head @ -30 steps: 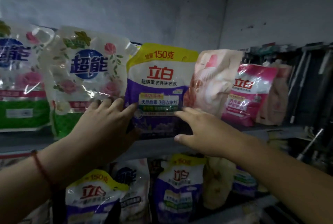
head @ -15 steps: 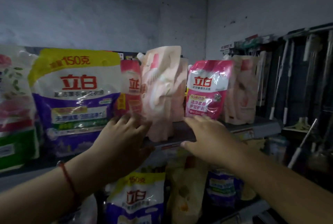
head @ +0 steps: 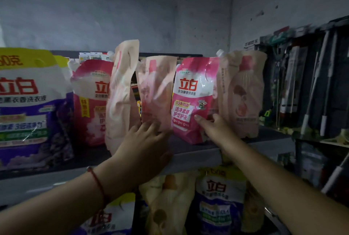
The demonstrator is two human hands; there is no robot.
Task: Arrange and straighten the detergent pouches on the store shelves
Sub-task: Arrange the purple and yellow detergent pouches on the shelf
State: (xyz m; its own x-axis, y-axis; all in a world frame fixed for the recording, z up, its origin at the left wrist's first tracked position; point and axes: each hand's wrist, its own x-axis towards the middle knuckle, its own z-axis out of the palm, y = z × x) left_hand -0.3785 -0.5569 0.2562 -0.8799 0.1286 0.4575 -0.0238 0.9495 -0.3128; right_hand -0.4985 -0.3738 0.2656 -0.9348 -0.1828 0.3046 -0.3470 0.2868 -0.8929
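Observation:
Detergent pouches stand in a row on the upper shelf (head: pixel 198 156). My left hand (head: pixel 143 140) rests with spread fingers against the foot of a pale pink pouch (head: pixel 155 93) that shows its back. Left of it a second pale pouch (head: pixel 120 95) stands turned edge-on and leaning. My right hand (head: pixel 213 127) touches the lower right corner of a bright pink pouch (head: pixel 192 98), thumb on its front. A pale spouted pouch (head: pixel 241 93) stands right of that. A red-and-white pouch (head: pixel 90 102) and a large purple-and-yellow pouch (head: pixel 32 106) stand further left.
The lower shelf holds more pouches, among them a purple one (head: pixel 219 202) and a tan one (head: pixel 166 206). Long-handled cleaning tools (head: pixel 309 87) hang on a rack at the right. A grey concrete wall runs behind the shelf.
My view and both hands have shifted right along the shelf. The left hand went from the large purple pouch to the pale pink one; the right hand reached the bright pink pouch.

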